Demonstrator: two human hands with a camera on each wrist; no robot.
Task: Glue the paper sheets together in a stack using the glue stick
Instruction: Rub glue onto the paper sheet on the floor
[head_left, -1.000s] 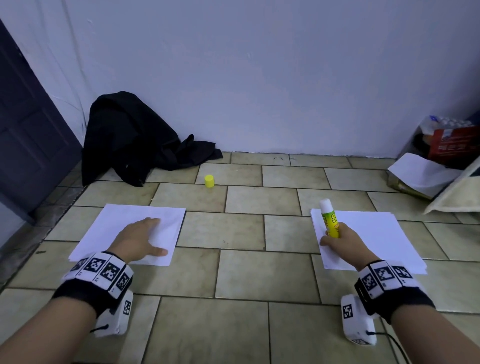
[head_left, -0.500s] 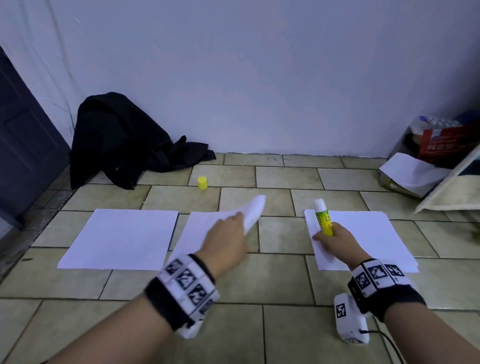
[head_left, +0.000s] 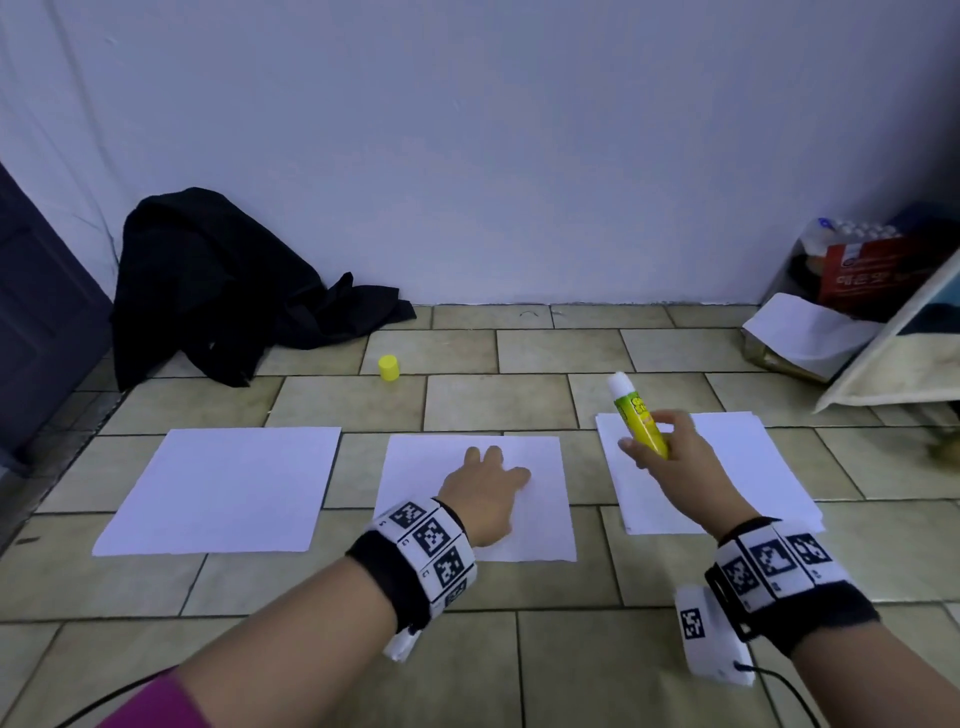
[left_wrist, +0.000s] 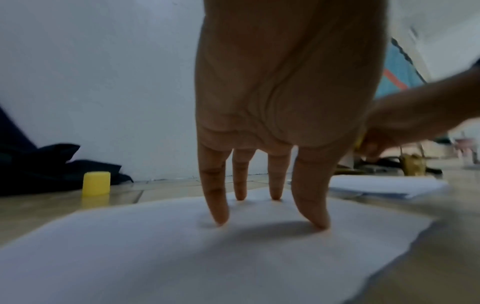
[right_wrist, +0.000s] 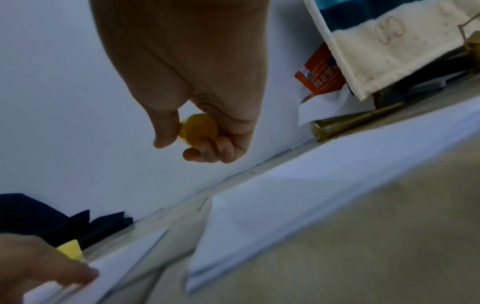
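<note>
White paper lies in three places on the tiled floor (head_left: 498, 665): a left sheet (head_left: 223, 488), a middle sheet (head_left: 415, 467), and at the right a stack of sheets (head_left: 753, 467) whose layered edges show along its near side. How many sheets the stack holds cannot be told. The three lie in a row, apart from one another, with bare tile between them.

One glue stick (head_left: 640, 415), yellow-green with its white glue end bared and pointing up and away, is held in the air over the near left part of the stack. The right hand (head_left: 670, 452) holds it, thumb and fingers curled round the lower barrel; the right wrist view shows the stick's round yellow base between thumb and fingers (right_wrist: 207, 152). One yellow cap (head_left: 388, 368) stands alone on the floor beyond the middle sheet, near the wall.

The left hand (head_left: 483, 493) rests on the middle sheet with straight, spread fingers; in the left wrist view the fingertips (left_wrist: 219, 220) press on the paper and nothing is gripped.

One black cloth (head_left: 223, 291) is heaped against the white wall (head_left: 519, 156) at the left, beside a dark door (head_left: 41, 322). At the far right corner sits clutter: an orange-red packet (head_left: 872, 270), a loose white paper (head_left: 805, 332), and a pale leaning board (head_left: 893, 364). What holds these cannot be made out.

Each wrist wears one dark band with black-and-white markers.
</note>
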